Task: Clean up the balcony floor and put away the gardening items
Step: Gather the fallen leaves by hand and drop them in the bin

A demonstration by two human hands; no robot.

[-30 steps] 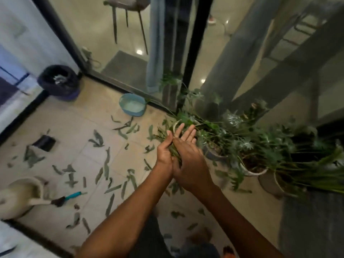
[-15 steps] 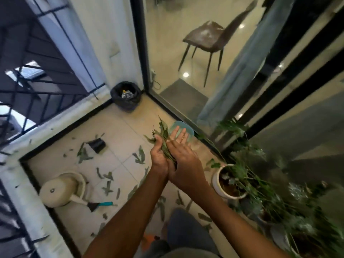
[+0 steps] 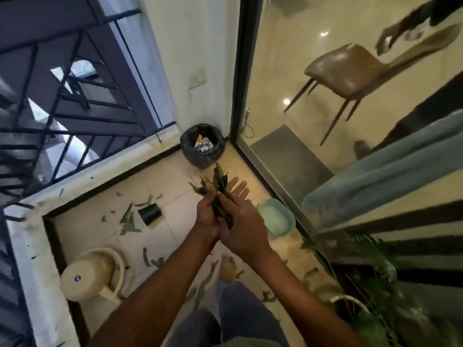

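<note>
Both hands are in front of me at mid-frame, pressed together around a bunch of green leaves (image 3: 220, 182) that sticks up between them. My left hand (image 3: 206, 213) curls round the stems. My right hand (image 3: 242, 216) presses against the bunch from the right with straight fingers. A black-lined trash bin (image 3: 201, 156) with crumpled paper inside stands in the corner just beyond the hands. Loose cut leaves (image 3: 129, 221) lie scattered over the tiled floor (image 3: 175, 186) to the left and below my arms.
A small black pot (image 3: 149, 214) lies on the tiles at left. A cream watering can (image 3: 91, 274) sits by the low wall. A teal basin (image 3: 276, 217) rests against the glass door (image 3: 275, 108). Potted plants (image 3: 363, 291) crowd the lower right. A metal railing (image 3: 62, 121) closes the left side.
The view has swung left, away from the plants and toward the corner. The bin now lies close ahead of my hands, which still carry the leaf bunch together.
</note>
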